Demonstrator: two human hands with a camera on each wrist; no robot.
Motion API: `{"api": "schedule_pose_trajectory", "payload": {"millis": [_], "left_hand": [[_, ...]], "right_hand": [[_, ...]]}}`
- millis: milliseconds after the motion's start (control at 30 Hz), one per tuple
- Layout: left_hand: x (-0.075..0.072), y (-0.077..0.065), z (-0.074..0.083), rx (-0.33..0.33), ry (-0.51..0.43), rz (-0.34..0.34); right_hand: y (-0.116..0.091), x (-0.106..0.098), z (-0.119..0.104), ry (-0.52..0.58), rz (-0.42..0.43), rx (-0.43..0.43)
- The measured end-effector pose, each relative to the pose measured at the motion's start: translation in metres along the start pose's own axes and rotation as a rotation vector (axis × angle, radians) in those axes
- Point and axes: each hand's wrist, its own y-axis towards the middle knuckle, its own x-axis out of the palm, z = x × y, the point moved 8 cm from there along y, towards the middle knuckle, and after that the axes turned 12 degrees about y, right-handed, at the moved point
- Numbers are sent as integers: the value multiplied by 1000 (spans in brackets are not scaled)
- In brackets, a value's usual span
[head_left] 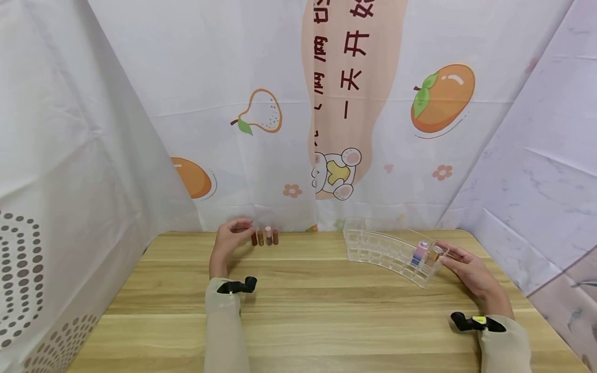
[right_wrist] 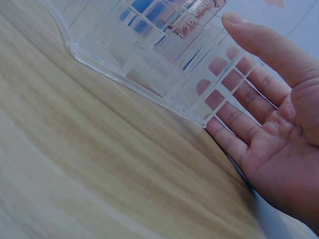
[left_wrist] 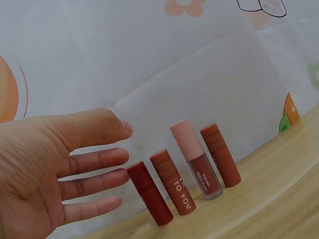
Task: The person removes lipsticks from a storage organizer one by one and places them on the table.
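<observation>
Several lip gloss tubes stand in a row at the table's back edge. In the left wrist view they are a dark red tube (left_wrist: 152, 196), a terracotta tube (left_wrist: 174, 184) lettered "TO YOU", a pink-capped clear tube (left_wrist: 198, 162) and a brown tube (left_wrist: 222, 157). My left hand (head_left: 230, 241) is beside the row's left end, fingers straight, fingertips right at the dark red tube. My right hand (head_left: 473, 269) is at the right end of a clear, curved display rack (head_left: 382, 250). Its straight fingers (right_wrist: 239, 92) lie along the rack's side, seen partly through the plastic, thumb above.
Inside the rack's right end stand a pink-and-blue box (head_left: 420, 253) and a brownish item (head_left: 435, 255). The wooden table (head_left: 326, 311) ends at a white printed curtain (head_left: 261, 171) behind. Fabric also hangs along both sides.
</observation>
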Motion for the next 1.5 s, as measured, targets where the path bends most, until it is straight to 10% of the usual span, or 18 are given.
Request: {"api": "schedule_pose_trajectory", "payload": {"millis": [600,1500], "left_hand": [[36,6,78,235,72,-59],[203,-8,224,570,-30,-362]], "right_hand": [[3,0,-2,-19,30,15],[2,-1,-1,-31,19,25]]}}
